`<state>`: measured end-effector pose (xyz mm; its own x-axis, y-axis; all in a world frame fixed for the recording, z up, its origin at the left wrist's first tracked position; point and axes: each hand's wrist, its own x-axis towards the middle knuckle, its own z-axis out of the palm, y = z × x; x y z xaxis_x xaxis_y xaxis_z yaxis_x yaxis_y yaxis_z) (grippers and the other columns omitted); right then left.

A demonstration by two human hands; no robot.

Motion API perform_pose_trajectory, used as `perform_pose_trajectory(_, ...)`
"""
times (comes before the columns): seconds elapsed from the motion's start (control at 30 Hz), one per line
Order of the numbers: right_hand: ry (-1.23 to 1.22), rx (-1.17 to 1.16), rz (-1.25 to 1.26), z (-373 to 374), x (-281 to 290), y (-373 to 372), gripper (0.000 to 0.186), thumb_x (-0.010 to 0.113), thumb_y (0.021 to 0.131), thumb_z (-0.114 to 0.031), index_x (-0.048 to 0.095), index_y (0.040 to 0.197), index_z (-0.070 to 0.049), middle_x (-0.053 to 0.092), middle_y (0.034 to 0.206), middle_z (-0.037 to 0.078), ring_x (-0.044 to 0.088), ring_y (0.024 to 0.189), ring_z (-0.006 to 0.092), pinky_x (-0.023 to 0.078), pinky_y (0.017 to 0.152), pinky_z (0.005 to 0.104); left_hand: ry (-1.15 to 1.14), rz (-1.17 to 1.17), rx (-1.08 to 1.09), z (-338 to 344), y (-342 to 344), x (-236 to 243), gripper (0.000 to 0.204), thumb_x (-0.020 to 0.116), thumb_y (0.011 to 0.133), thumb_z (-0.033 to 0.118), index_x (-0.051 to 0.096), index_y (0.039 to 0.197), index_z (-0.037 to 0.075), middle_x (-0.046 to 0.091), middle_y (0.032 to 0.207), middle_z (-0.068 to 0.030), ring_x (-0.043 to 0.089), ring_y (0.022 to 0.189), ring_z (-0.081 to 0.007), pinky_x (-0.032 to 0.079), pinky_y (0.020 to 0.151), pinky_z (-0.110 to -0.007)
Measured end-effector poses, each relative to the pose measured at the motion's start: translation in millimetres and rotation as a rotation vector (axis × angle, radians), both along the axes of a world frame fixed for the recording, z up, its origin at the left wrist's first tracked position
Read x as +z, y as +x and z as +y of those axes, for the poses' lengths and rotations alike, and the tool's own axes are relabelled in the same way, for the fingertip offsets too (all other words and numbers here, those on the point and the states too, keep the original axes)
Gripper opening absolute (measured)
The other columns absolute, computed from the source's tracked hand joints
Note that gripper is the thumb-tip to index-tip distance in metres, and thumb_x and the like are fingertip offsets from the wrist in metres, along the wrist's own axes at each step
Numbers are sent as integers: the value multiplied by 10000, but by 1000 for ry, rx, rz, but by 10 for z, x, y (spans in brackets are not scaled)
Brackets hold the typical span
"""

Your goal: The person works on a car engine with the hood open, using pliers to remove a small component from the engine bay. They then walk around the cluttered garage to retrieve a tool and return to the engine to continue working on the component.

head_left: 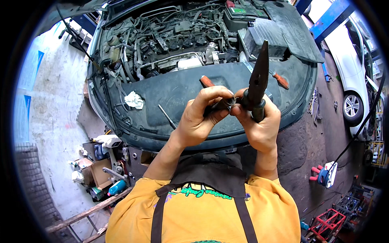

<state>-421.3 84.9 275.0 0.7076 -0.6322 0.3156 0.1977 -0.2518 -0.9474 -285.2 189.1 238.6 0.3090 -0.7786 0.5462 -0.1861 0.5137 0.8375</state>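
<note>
Left hand (201, 115) clamped on a dark tube (221, 105); right hand (263, 127) clamped on pliers (257, 83), fingertips at the tube's end. Both items are above the front cover (170, 95). Apparent step: handwork on that end; next move likely calls for a steady tube.

A white car (343, 69) stands on the dark floor (302, 152).

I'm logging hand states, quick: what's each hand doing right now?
Left hand: closed, holding a dark tubular part.
Right hand: closed, holding a dark pointed tool, probably pliers.
</note>
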Motion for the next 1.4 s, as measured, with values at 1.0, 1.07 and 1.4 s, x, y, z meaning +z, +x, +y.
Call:
perform_pose_trajectory(1.0,229,21,-15,40,-301,58,235,690,912,-127,610,1084,12,642,783,28,587,693,80,447,585,210,103,-63,78,-64,-32,-144,367,584,925,-32,433,1253,30,639,933,-110,656,774,-165,528,688,-295)
perform_pose_trajectory(1.07,251,16,-14,53,-246,55,163,662,915,-64,615,1036,34,652,865,29,562,740,69,470,647,223,104,-50,75,-64,-34,-147,365,580,930,-29,427,1256,29,634,943,-110,652,790,-161,528,693,-295)
perform_pose_trajectory(1.4,233,-44,-38,96,-235,47,149,647,934,-80,622,1023,37,648,852,21,583,750,66,504,664,220,81,-119,109,-75,-54,-136,367,594,908,-55,497,1251,34,657,1044,-112,650,830,-143,534,708,-285)
